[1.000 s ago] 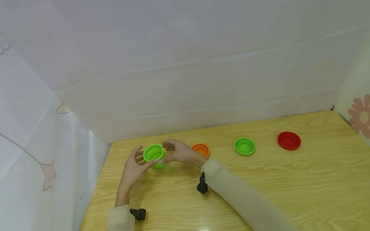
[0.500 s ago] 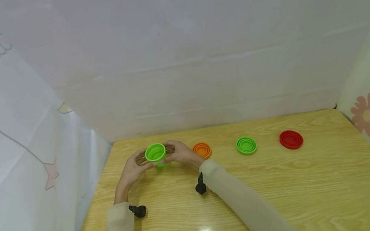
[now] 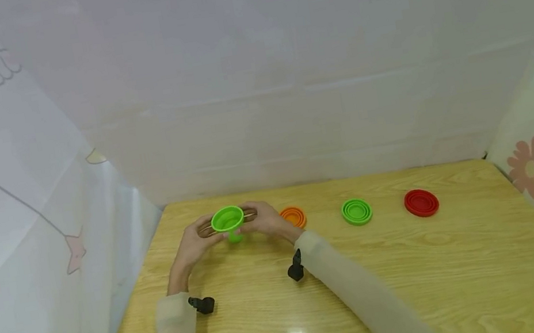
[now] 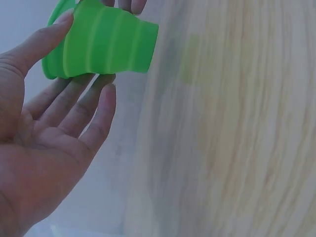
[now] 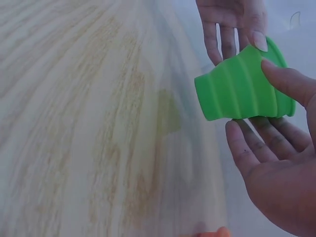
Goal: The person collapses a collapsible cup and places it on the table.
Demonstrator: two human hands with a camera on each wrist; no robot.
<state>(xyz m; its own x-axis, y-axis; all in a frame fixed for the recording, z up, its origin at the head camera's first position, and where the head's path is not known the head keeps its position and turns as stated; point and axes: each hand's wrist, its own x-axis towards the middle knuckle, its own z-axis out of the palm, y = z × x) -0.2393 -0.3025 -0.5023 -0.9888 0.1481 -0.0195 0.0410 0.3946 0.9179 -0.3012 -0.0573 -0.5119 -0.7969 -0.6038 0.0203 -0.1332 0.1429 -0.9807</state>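
A bright green collapsible cup (image 3: 227,219) is pulled out to its full stepped height, wide rim up. My left hand (image 3: 194,244) holds it from the left, its thumb on the near wall close to the rim. From the other side my right hand (image 3: 266,220) grips the same cup, thumb in front and fingers behind. In the left wrist view, the ringed wall of the cup (image 4: 108,44) rests between thumb and fingertips. Both hands meet around the cup (image 5: 242,86) in the right wrist view, and its narrow base appears raised off the wooden table (image 3: 249,320).
Right of the hands, a flattened orange cup (image 3: 294,217) lies partly behind the right wrist. A flattened green cup (image 3: 356,211) and a flattened red cup (image 3: 421,202) lie farther right in a row. White cloth (image 3: 308,96) hangs behind the table and along both sides.
The fingers of both hands have closed in on the green cup, where they were more spread before. The cup looks slightly higher and a little farther right. The flattened cups lie as before.
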